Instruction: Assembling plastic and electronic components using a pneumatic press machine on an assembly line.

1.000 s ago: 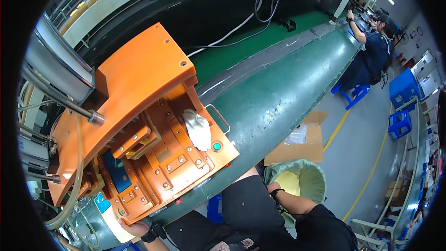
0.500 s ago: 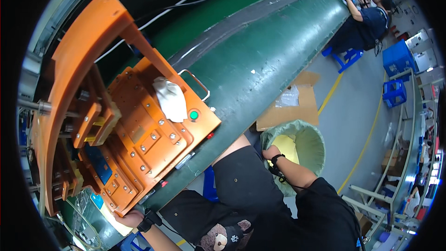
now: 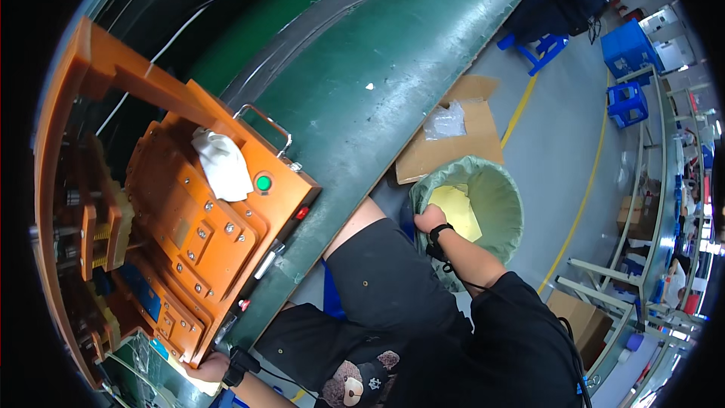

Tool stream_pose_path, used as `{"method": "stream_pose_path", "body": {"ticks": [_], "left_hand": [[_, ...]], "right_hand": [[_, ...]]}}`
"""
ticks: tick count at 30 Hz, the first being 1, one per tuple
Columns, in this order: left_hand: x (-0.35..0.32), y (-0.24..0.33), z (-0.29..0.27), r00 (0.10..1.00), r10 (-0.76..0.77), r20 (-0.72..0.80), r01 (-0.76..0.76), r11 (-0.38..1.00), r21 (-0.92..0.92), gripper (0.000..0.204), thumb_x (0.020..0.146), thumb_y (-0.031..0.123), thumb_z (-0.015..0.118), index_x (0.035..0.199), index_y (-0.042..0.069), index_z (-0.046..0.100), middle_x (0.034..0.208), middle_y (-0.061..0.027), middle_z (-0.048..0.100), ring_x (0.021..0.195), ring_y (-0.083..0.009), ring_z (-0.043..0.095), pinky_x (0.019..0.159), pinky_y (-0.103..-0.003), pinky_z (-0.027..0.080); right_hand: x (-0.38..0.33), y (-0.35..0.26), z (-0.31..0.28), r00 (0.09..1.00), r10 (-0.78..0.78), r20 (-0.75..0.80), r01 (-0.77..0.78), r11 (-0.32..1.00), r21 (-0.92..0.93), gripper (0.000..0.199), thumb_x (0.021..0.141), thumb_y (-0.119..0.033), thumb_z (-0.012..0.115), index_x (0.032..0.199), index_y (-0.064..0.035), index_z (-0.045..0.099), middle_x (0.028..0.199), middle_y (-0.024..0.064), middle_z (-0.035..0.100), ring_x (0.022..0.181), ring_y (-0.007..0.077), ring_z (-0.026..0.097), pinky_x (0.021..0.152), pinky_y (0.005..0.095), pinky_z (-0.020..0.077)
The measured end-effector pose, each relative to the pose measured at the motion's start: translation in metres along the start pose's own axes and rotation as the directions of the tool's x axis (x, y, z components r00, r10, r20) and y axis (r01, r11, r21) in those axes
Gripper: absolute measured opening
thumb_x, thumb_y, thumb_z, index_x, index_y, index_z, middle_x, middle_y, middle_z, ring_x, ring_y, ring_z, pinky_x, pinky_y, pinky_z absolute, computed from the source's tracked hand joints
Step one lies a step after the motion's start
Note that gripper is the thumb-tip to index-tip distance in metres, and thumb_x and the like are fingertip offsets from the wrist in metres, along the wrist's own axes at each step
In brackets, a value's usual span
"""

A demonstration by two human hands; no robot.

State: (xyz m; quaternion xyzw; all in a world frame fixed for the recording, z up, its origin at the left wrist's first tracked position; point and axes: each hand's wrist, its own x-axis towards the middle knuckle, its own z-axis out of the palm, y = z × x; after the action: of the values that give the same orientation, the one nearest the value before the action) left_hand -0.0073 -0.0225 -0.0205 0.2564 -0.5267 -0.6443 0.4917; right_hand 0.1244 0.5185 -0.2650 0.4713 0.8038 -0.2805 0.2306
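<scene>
My right hand [image 3: 430, 218] is closed on the near left rim of a round waste bin [image 3: 500, 200] lined with a pale green bag. A yellow sheet [image 3: 455, 210] lies inside the bin. My left hand [image 3: 209, 368] is at the near lower corner of a large orange fixture [image 3: 226, 245], its fingers partly hidden. Under that hand is a pale yellow sheet [image 3: 205, 387], and beside it a clear plastic bag [image 3: 143, 366]. On the fixture's plate rests a crumpled white cloth [image 3: 223, 165], near a green button [image 3: 263, 183]. A dark blue piece [image 3: 143, 289] sits in the fixture.
The fixture stands on a long green bench [image 3: 332, 68]. An open cardboard box [image 3: 472, 125] with clear plastic wrap lies beyond the bin. Farther off, a person [image 3: 559, 4] sits on a blue stool [image 3: 540, 49]. Metal racks [image 3: 604, 279] line the right side.
The view has turned, so the fixture and bench appear shifted left. My right hand stays at the bin rim, with more of the yellow sheet showing. My left hand stays by the fixture's corner.
</scene>
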Motion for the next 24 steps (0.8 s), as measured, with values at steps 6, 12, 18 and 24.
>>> {"method": "stream_pose_path", "body": {"ticks": [6, 12, 18, 24], "left_hand": [[0.019, -0.01, -0.016, 1.0, -0.003, -0.002, 0.002, 0.998, -0.055, 0.035, 0.088, 0.026, 0.056, 0.106, -0.003, 0.065, 0.11, -0.0177, 0.065, 0.096, -0.0299, 0.066, 0.083, -0.041, 0.055], [0.002, 0.0, -0.001, 0.994, -0.111, -0.01, 0.11, 0.991, -0.082, 0.034, 0.089, 0.022, 0.054, 0.109, -0.003, 0.064, 0.116, -0.0176, 0.063, 0.1, -0.0281, 0.064, 0.087, -0.039, 0.052], [0.011, 0.001, -0.01, 0.998, -0.058, -0.007, 0.058, 0.997, 0.056, 0.047, 0.09, 0.033, 0.048, 0.118, -0.003, 0.06, 0.115, -0.0176, 0.064, 0.104, -0.0335, 0.064, 0.088, -0.044, 0.054], [0.015, 0.001, -0.007, 1.0, -0.024, 0.008, 0.023, 0.994, 0.102, 0.049, 0.088, 0.033, 0.047, 0.118, -0.004, 0.059, 0.115, -0.0179, 0.064, 0.104, -0.0354, 0.064, 0.087, -0.047, 0.055]], "right_hand": [[0.046, -0.033, -0.02, 0.953, 0.123, -0.275, -0.035, 0.952, 0.304, 0.038, 0.071, -0.03, 0.064, 0.075, 0.008, 0.067, 0.083, 0.0327, 0.064, 0.085, 0.0455, 0.065, 0.081, 0.0475, 0.0515], [0.115, -0.033, -0.04, 0.85, 0.342, -0.4, -0.127, 0.871, 0.475, 0.044, 0.072, -0.033, 0.064, 0.083, 0.0095, 0.068, 0.088, 0.0334, 0.064, 0.091, 0.0443, 0.065, 0.084, 0.0454, 0.0505], [0.142, -0.039, -0.067, 0.889, 0.378, -0.259, -0.207, 0.835, 0.509, 0.052, 0.07, -0.037, 0.066, 0.093, 0.0094, 0.068, 0.1, 0.0336, 0.064, 0.101, 0.0439, 0.062, 0.09, 0.0445, 0.0477], [0.164, -0.037, -0.068, 0.93, 0.295, -0.218, -0.143, 0.84, 0.524, 0.07, 0.075, -0.053, 0.064, 0.1, 0.0122, 0.065, 0.104, 0.0326, 0.064, 0.104, 0.0426, 0.062, 0.09, 0.0444, 0.0481]]}}
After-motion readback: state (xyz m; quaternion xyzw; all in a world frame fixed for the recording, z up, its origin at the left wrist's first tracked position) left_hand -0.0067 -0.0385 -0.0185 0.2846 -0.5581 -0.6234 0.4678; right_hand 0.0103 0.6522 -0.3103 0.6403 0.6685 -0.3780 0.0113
